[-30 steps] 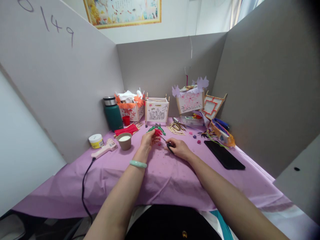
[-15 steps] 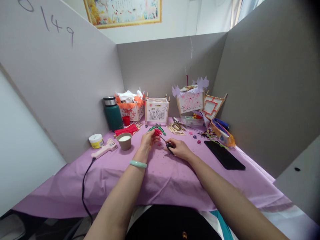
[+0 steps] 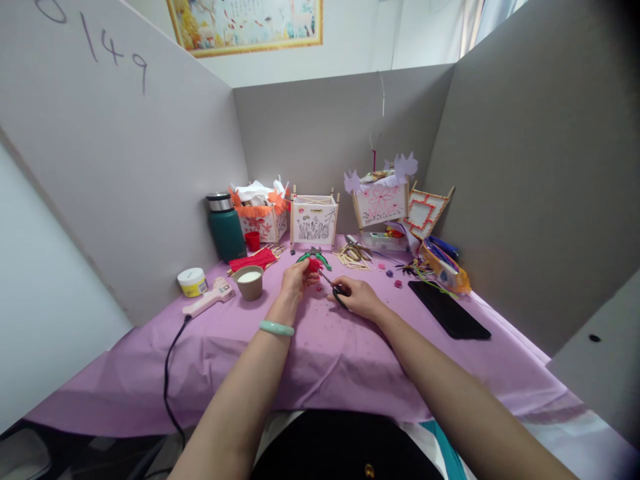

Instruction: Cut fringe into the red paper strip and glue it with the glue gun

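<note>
Pinches a small red piece (image 3: 315, 265) in the left hand (image 3: 296, 279), low over the counter (image 3: 320, 347) near its middle. Grips black-handled scissors (image 3: 339, 292) in the right hand (image 3: 356, 297), blades aimed at the piece. Risks nicking the left fingertips, with blades this close, or cutting crooked. Cannot make out the blade tips, the blade opening, or the piece's shape.

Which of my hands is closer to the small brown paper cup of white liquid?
Left. The left hand, pinching a small red craft piece, sits just right of the brown paper cup; the right hand, gripping black-handled scissors, is farther right.
</note>
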A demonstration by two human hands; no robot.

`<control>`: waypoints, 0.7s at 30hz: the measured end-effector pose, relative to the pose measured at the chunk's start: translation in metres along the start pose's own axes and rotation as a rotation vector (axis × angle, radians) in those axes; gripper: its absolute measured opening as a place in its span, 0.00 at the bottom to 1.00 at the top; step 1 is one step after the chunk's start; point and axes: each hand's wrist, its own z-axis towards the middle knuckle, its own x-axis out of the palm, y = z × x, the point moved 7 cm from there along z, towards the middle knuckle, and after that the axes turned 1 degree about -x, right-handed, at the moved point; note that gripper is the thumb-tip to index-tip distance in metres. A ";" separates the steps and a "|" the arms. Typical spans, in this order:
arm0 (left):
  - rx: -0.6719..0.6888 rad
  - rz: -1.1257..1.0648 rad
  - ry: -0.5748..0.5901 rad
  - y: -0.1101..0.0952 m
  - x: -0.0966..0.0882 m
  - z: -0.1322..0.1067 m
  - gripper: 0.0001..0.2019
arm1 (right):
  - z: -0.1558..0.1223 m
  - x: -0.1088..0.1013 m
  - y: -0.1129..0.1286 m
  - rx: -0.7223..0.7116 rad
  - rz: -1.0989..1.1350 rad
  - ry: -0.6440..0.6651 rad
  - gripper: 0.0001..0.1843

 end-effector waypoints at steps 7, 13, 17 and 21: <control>-0.003 -0.001 0.014 0.001 0.001 0.000 0.07 | 0.000 -0.001 0.000 -0.002 -0.003 -0.007 0.17; 0.006 -0.006 0.012 -0.001 0.001 -0.002 0.06 | 0.001 0.000 -0.001 0.001 -0.005 -0.009 0.18; 0.006 -0.009 0.011 -0.001 0.002 -0.002 0.06 | 0.001 -0.001 -0.001 -0.005 -0.004 -0.017 0.18; 0.018 -0.016 0.004 -0.002 0.001 -0.002 0.06 | 0.001 0.000 -0.002 -0.003 0.000 -0.010 0.18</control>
